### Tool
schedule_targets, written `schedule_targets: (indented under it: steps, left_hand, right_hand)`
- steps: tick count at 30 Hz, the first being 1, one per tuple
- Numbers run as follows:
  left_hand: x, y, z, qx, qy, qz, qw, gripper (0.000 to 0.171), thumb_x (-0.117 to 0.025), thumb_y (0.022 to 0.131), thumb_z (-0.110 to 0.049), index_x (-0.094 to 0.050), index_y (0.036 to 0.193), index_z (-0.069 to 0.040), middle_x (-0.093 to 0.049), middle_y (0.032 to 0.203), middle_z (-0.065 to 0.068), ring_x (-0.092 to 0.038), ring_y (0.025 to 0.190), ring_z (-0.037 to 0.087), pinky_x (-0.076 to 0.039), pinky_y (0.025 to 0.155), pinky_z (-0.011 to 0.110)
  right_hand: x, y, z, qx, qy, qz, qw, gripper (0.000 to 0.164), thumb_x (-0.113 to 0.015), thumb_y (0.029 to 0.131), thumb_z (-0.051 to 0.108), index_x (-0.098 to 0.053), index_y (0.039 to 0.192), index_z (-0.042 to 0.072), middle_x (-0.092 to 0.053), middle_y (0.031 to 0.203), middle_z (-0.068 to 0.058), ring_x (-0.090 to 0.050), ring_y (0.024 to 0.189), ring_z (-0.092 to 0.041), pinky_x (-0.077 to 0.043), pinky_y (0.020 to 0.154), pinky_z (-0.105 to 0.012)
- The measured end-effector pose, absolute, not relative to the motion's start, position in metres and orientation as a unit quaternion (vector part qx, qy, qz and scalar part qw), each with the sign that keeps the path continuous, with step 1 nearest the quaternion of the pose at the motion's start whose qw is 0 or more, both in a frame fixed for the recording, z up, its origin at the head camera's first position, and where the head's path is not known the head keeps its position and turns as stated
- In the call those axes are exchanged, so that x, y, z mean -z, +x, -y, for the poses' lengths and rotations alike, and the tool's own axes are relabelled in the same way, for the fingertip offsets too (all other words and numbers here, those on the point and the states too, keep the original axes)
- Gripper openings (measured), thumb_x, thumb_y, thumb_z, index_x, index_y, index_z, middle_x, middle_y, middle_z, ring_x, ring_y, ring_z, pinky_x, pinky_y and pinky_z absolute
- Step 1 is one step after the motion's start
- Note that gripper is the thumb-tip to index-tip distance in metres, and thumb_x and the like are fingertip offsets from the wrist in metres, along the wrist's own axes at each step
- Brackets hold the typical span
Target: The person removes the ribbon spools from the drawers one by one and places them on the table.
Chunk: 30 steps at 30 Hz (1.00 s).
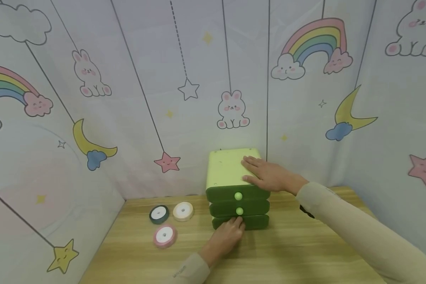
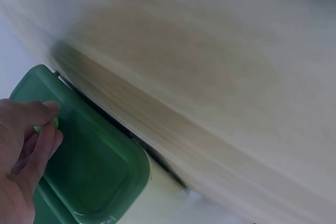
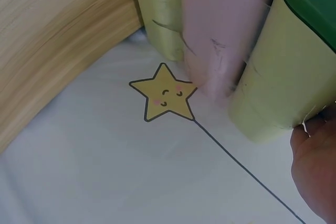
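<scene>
A small chest of drawers [image 1: 225, 169] with a light green top and dark green fronts stands against the back wall. My left hand [image 1: 225, 236] is at the bottom drawer [image 1: 257, 222], thumb and fingers pinching its round light green knob [image 2: 38, 129], which the fingers mostly cover. Higher up, the middle drawer's knob [image 1: 239, 211] and the top drawer's knob [image 1: 238, 196] are in plain sight. My right hand [image 1: 268, 173] rests on the chest's top with its fingers spread. The right wrist view shows the chest's light green and pink sides [image 3: 226, 30] beside that hand [image 3: 317, 166].
Left of the chest lie three ribbon rolls on the wooden table [image 1: 127, 252]: a dark green roll [image 1: 159, 221], a cream roll [image 1: 188, 217] and a pink roll [image 1: 165, 245]. A cloth backdrop [image 1: 138, 118] printed with rabbits, stars and rainbows encloses the back and sides.
</scene>
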<state>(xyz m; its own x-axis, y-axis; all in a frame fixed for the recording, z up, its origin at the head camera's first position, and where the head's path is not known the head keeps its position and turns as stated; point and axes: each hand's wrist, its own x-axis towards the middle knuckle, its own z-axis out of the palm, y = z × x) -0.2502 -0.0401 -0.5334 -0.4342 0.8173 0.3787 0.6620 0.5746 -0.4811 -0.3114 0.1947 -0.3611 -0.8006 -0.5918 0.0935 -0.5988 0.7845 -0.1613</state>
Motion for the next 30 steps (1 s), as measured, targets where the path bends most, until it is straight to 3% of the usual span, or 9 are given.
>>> schedule_targets:
  steps: [13, 20, 24, 30]
  left_hand:
    - [0.536, -0.249, 0.039, -0.131, -0.434, 0.844, 0.287, 0.023, -0.084, 0.088, -0.013, -0.075, 0.109, -0.012, -0.069, 0.108, -0.001, -0.067, 0.087, 0.007, -0.056, 0.069, 0.012]
    - [0.532, -0.248, 0.041, -0.107, -0.429, 0.851, 0.283, 0.016, -0.079, 0.09, -0.014, -0.075, 0.105, -0.014, -0.068, 0.105, -0.002, -0.066, 0.085, 0.007, -0.056, 0.065, 0.015]
    - [0.521, -0.241, 0.046, -0.045, -0.422, 0.87, 0.252, 0.013, -0.075, 0.093, -0.018, -0.077, 0.105, -0.014, -0.069, 0.104, -0.002, -0.066, 0.085, 0.009, -0.056, 0.065, 0.017]
    - [0.492, -0.226, 0.065, 0.066, -0.399, 0.891, 0.205, 0.014, -0.073, 0.098, -0.024, -0.079, 0.106, -0.013, -0.072, 0.108, 0.0, -0.066, 0.094, 0.011, -0.057, 0.077, 0.019]
  right_hand:
    - [0.357, -0.311, -0.194, -0.102, 0.308, 0.946, 0.008, 0.079, -0.039, 0.109, 0.061, -0.026, 0.167, 0.01, -0.021, 0.175, -0.012, -0.023, 0.163, -0.035, -0.027, 0.13, -0.055]
    - [0.355, -0.313, -0.194, -0.114, 0.303, 0.946, 0.009, 0.08, -0.04, 0.108, 0.063, -0.03, 0.165, 0.009, -0.024, 0.174, -0.011, -0.024, 0.163, -0.033, -0.027, 0.131, -0.054]
    - [0.353, -0.31, -0.195, -0.136, 0.302, 0.943, 0.015, 0.078, -0.046, 0.107, 0.059, -0.037, 0.162, 0.004, -0.031, 0.171, -0.015, -0.029, 0.161, -0.036, -0.028, 0.13, -0.055]
    - [0.352, -0.304, -0.2, -0.204, 0.295, 0.933, 0.041, 0.064, -0.056, 0.107, 0.047, -0.053, 0.151, 0.001, -0.046, 0.162, -0.02, -0.041, 0.154, -0.041, -0.034, 0.126, -0.058]
